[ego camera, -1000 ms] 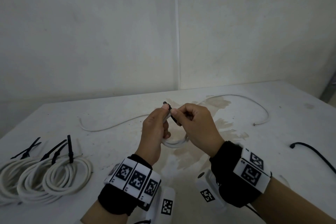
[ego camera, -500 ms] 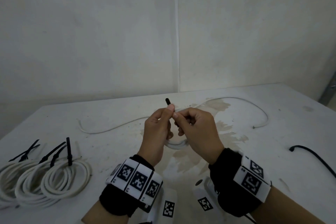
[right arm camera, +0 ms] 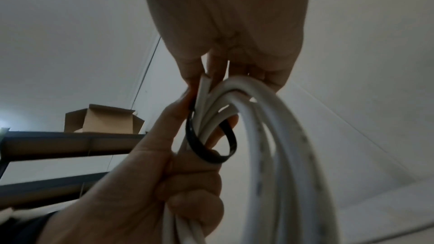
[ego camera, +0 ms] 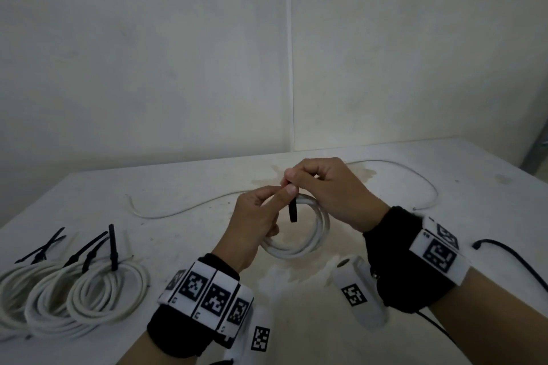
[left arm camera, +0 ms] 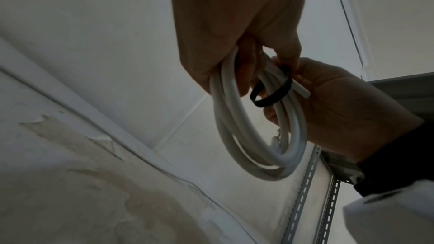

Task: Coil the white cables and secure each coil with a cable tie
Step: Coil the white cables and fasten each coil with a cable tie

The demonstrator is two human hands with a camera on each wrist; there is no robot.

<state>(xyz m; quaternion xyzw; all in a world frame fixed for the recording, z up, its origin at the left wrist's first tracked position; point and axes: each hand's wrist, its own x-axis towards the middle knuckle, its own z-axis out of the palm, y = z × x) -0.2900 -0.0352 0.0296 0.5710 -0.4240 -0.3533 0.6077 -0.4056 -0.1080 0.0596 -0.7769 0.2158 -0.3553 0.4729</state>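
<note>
Head view: black cable tie [ego camera: 293,210] loops the coil [ego camera: 299,234] between both hands' grips.

bare storeroom or workshop, stained white table [ego camera: 444,216], slotted metal shelving [left arm camera: 303,192] (cardboard box [right arm camera: 103,120] on top)

Dim, flat, even light with soft shadows; wrist views are darker, underexposed, slightly motion-blurred, with wide-angle bending at edges.
</note>
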